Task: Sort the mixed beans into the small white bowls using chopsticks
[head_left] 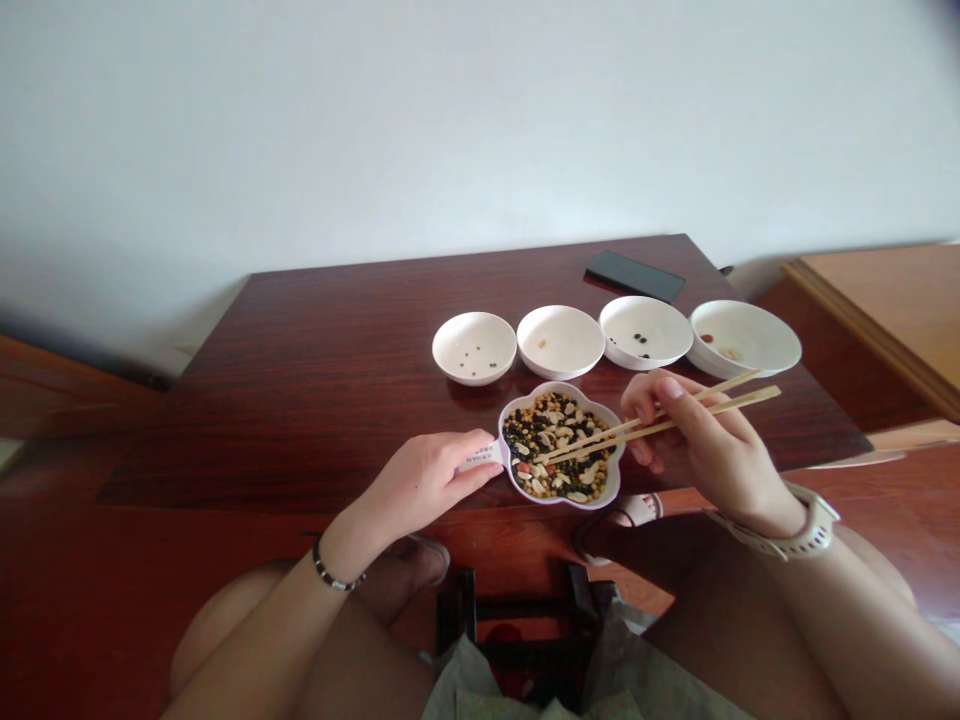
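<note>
A flower-shaped white dish full of mixed beans and seeds sits near the front edge of the dark wooden table. My left hand rests on the table and pinches the dish's small handle at its left side. My right hand holds a pair of wooden chopsticks, whose tips reach down into the bean mix. Behind the dish stands a row of white bowls: one with a few dark beans, one with a pale bit, one with dark beans, one with reddish and pale pieces.
A black phone lies at the table's far right corner. A lighter wooden piece of furniture stands to the right. A plain wall rises behind the table. My knees and a dark stool frame are below the table edge.
</note>
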Tool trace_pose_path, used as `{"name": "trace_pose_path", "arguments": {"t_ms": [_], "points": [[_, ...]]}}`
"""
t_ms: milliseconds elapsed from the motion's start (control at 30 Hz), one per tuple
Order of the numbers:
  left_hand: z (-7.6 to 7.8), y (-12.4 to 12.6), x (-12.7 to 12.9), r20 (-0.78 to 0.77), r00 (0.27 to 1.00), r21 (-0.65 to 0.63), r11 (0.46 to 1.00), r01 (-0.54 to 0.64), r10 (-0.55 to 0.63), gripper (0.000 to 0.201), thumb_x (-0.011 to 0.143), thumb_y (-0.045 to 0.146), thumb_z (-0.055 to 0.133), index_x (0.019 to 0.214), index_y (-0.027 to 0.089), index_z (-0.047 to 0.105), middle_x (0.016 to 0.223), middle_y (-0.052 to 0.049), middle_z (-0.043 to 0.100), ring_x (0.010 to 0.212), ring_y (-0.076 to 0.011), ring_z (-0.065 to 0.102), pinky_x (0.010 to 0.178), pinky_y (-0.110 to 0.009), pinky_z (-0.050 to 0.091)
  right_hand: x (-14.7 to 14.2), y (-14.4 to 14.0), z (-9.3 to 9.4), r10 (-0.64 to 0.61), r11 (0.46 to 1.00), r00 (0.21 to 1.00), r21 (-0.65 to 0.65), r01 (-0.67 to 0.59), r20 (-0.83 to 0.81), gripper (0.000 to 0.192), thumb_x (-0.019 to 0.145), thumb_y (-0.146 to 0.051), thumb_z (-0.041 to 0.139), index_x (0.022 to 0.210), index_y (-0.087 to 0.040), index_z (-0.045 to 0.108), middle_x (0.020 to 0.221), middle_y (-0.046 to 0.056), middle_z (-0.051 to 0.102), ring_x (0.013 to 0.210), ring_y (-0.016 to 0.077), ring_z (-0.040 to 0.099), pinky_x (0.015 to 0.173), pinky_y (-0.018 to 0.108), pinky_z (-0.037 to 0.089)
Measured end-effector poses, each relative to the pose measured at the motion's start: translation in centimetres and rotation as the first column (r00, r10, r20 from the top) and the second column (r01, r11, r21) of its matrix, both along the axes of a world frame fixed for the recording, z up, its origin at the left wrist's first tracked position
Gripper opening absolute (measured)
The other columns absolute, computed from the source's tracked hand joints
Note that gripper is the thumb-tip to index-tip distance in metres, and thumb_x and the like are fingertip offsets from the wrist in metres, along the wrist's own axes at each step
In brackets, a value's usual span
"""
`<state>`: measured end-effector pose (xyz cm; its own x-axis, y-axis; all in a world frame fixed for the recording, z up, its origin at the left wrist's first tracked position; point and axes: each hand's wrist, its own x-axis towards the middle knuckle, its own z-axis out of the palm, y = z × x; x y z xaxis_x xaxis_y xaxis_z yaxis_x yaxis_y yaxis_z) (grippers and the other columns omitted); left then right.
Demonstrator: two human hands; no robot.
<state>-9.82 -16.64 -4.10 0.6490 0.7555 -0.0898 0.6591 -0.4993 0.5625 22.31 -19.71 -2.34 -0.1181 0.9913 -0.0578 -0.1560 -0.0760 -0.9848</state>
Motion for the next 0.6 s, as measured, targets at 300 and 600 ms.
{"name": "trace_pose_path", "arguments": {"t_ms": [300, 600], "points": [[-0.02, -0.06, -0.1, -0.003, 1.0, 0.009, 1.0, 0.016, -0.016, 0.025, 0.111, 0.042, 0.055, 0.102, 0.021, 0.065, 0.093, -0.003, 0.074, 0.081, -0.0185, 0.069, 0.072, -0.027, 0.042, -0.01, -0.08, -0.07, -0.044, 0.998, 0.999, 0.035, 0.044, 0.009, 0.039, 0.107, -0.053, 0.056, 0.082, -0.023, 0.059, 0.073, 0.002, 0.054, 0.057, 0.0147, 0.053, 0.048, 0.028, 0.041], [-0.17, -0.08, -0.14, 0.004, 1.0, 0.011, 1.0, 0.016, -0.016, 0.026, 0.111, 0.043, 0.055, 0.102, 0.021, 0.065, 0.093, -0.003, 0.074, 0.082, -0.0186, 0.069, 0.073, -0.028, 0.042, 0.01, 0.1, 0.04, -0.033, 0.997, 0.998, 0.076, 0.03, 0.044, 0.04, 0.107, -0.052, 0.057, 0.081, -0.022, 0.059, 0.075, 0.002, 0.052, 0.053, 0.0116, 0.047, 0.045, 0.028, 0.032]]}}
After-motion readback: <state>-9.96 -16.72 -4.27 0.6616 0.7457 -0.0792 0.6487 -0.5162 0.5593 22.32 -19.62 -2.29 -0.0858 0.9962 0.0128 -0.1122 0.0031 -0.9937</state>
